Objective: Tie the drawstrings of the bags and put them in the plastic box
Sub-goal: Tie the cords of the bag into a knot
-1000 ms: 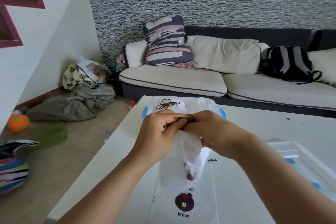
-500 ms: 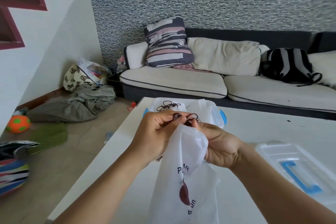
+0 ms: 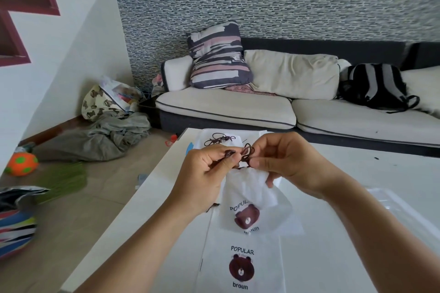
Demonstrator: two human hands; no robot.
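Drawstrings (image 3: 246, 153) are mid-knot above the white table (image 3: 357, 173): left hand (image 3: 204, 173) and right hand (image 3: 285, 162) close together, each pinching brown cord atop the lifted bear-print bag (image 3: 250, 200). Best now: draw both loops evenly and snugly. Plastic box (image 3: 197, 143) waits beyond.

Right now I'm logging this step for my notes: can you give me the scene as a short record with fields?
left hand: pinches the brown drawstring
right hand: pinches the drawstring loops
held bag: white, bear print, hanging from the cord
second bag: flat on the white table
plastic box: behind the hands, tied bag inside
lid: on the table, right
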